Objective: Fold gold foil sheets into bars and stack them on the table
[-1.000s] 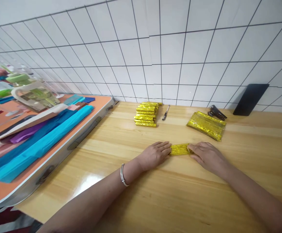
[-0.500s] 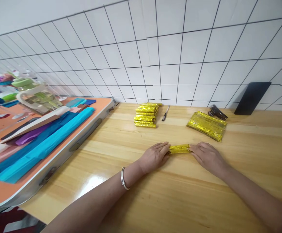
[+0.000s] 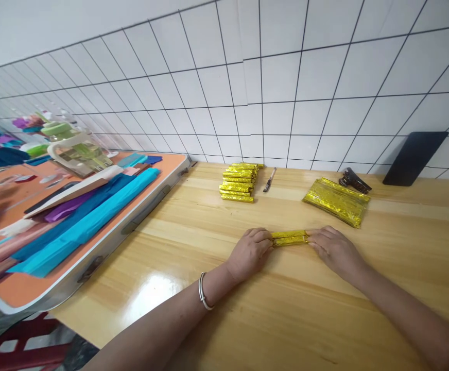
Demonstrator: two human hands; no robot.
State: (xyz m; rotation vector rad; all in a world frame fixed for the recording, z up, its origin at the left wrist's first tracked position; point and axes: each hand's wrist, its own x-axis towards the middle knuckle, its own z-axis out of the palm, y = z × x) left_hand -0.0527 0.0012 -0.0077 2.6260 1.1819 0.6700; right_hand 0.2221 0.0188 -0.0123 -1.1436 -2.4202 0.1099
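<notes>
A small gold foil strip (image 3: 289,237) with a lengthwise crease lies on the wooden table between my hands. My left hand (image 3: 251,250) has its fingers closed on the strip's left end. At the right end, the fingers of my right hand (image 3: 331,248) are pressed together on the foil. Farther back lies a stack of gold foil rolls (image 3: 240,183), with a slim pen-like tool (image 3: 270,180) beside it. Behind my right hand is a flat gold packet (image 3: 337,202) in clear wrap.
A dark hair clip (image 3: 355,180) touches the packet's back area. A black slab (image 3: 415,158) leans on the tiled wall. At left, an orange-topped table (image 3: 19,288) holds coloured paper (image 3: 89,221) and a green-lidded jug (image 3: 78,153). A red stool (image 3: 27,342) stands below.
The view has shifted slightly, so the scene sits farther right. Both hands remain on the strip, and the fingers of my left hand look more curled.
</notes>
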